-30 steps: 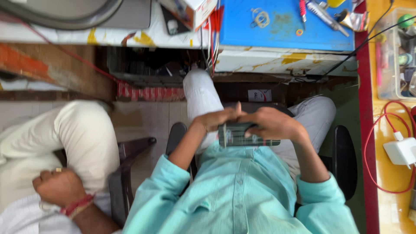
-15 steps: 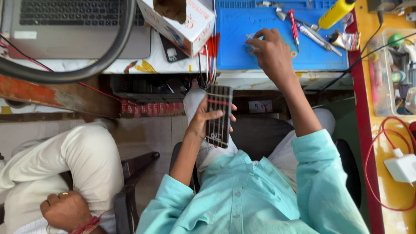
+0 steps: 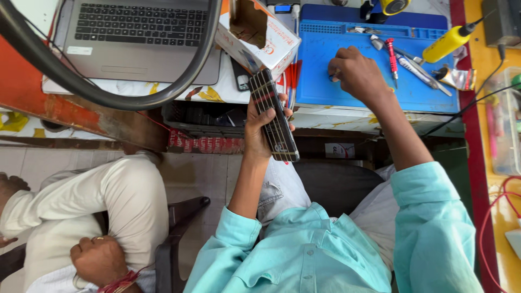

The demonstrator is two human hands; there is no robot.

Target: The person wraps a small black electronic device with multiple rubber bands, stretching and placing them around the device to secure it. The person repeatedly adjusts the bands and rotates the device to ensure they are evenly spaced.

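My left hand (image 3: 259,127) grips a dark smartphone (image 3: 274,116) with thin pale stripes on its back, holding it upright in front of the desk edge. My right hand (image 3: 355,73) rests with its fingers curled on the blue work mat (image 3: 325,81), pinching at something too small to make out. A red-handled screwdriver (image 3: 392,57) and metal tweezers (image 3: 420,68) lie on the mat just right of that hand. My turquoise sleeves fill the bottom of the view.
An open cardboard box (image 3: 255,32) and a grey laptop (image 3: 138,38) stand on the desk at left. A thick black cable (image 3: 108,100) loops over them. A yellow-handled tool (image 3: 448,46) lies at right. Another person in pale trousers (image 3: 108,201) sits at my left.
The view has tilted up toward the desk. My left hand has raised the phone higher. My right hand stays on the blue mat, its fingers now curled.
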